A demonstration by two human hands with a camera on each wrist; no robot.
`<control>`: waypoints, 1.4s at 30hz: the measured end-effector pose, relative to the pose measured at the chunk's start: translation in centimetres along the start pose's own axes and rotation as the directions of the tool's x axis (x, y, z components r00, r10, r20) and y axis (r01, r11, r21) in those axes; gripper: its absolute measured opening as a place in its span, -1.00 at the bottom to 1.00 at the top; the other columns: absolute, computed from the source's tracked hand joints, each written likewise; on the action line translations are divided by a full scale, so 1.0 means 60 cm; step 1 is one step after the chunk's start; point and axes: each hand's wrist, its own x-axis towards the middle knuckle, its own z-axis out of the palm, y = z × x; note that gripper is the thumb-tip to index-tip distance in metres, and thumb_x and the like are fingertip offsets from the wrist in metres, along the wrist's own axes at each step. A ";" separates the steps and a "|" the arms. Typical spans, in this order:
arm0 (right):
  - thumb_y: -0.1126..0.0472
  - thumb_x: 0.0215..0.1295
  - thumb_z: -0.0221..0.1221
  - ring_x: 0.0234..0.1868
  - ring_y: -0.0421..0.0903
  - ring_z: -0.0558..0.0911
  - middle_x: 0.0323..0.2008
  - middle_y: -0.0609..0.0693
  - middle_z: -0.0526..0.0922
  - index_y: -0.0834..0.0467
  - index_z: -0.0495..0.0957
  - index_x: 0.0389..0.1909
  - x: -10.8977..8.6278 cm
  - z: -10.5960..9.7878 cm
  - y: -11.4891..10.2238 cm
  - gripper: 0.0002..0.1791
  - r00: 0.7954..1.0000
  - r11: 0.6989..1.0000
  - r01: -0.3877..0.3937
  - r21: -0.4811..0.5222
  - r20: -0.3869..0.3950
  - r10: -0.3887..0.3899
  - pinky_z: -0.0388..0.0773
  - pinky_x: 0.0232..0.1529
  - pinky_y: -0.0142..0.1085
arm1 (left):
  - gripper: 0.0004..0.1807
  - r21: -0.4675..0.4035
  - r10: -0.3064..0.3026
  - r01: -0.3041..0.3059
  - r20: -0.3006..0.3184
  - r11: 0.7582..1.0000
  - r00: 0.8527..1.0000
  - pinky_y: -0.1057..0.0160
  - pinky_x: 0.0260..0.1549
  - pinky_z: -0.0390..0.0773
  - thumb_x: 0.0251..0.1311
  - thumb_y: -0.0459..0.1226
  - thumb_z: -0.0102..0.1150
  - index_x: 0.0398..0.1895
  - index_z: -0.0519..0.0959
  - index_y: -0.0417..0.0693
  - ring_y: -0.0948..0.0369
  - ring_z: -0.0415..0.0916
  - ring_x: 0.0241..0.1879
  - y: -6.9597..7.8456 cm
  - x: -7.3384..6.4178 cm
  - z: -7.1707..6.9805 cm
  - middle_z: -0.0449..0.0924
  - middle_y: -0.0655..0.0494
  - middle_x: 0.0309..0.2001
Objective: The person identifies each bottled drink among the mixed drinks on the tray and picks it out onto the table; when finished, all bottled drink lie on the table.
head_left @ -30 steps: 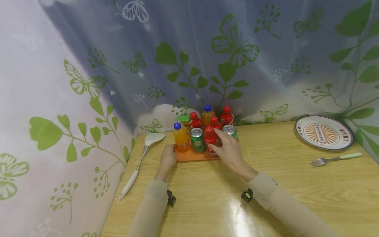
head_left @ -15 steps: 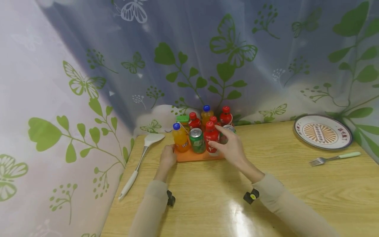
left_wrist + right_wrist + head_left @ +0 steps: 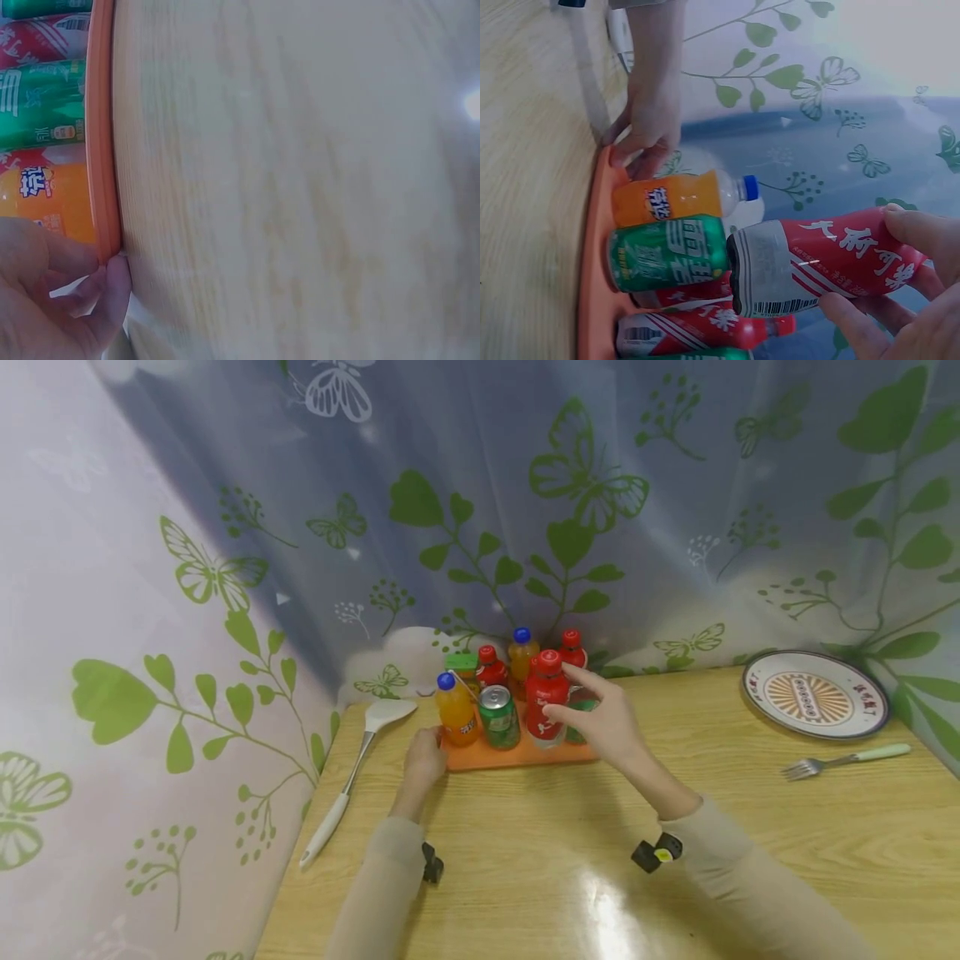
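In the head view my right hand (image 3: 613,720) holds a red-labelled cola bottle (image 3: 543,708) upright between thumb and fingers. The right wrist view shows the base of this cola bottle (image 3: 769,266) raised off the orange tray (image 3: 596,277). My left hand (image 3: 425,758) pinches the near left corner of the tray (image 3: 517,759); the left wrist view shows the fingers at the tray's rim (image 3: 103,135). On the tray stand an orange soda bottle (image 3: 457,714), a green can (image 3: 499,718), more red-capped bottles and another orange soda bottle (image 3: 522,653). A second green can is mostly hidden behind my right hand.
A white spatula (image 3: 348,785) lies left of the tray. At the right are a patterned plate (image 3: 817,695) and a fork with a pale green handle (image 3: 847,762). A green-topped item (image 3: 461,662) sits at the tray's back left. A printed curtain hangs behind the table.
My right hand has lifted the cola bottle from the tray's front row and moved it up and slightly right. My left hand has stayed at the tray's corner.
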 end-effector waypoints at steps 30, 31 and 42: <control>0.25 0.40 0.35 -0.02 -0.37 0.63 0.39 0.19 0.42 0.10 0.22 0.64 0.049 -0.147 0.016 -0.16 0.996 0.988 -0.079 0.136 -0.032 0.084 0.81 -0.15 -0.38 | -0.35 -0.040 0.101 -0.100 0.016 0.994 0.995 -0.17 0.35 0.58 0.07 -0.63 -0.01 0.33 0.55 -0.38 -0.24 0.55 0.31 -0.006 -0.002 -0.008 0.65 -0.36 0.23; 0.26 0.40 0.35 -0.02 -0.37 0.63 0.39 0.19 0.42 0.09 0.22 0.64 0.052 -0.150 0.018 -0.15 0.996 0.987 -0.080 0.137 -0.034 0.085 0.81 -0.15 -0.38 | -0.35 -0.041 0.099 -0.098 0.016 0.994 0.995 -0.16 0.35 0.58 0.07 -0.63 -0.01 0.33 0.55 -0.38 -0.24 0.56 0.31 -0.006 -0.002 -0.009 0.65 -0.36 0.23; 0.30 0.37 0.37 -0.04 -0.30 0.64 0.12 -0.15 0.46 0.14 0.21 0.62 0.089 -0.173 0.061 -0.14 0.987 0.964 -0.134 0.232 -0.054 0.150 0.82 -0.18 -0.36 | -0.35 -0.073 0.088 -0.085 0.050 0.994 0.995 -0.16 0.41 0.54 0.10 -0.62 -0.01 0.37 0.49 -0.43 -0.25 0.52 0.35 -0.006 0.001 -0.012 0.60 -0.41 0.27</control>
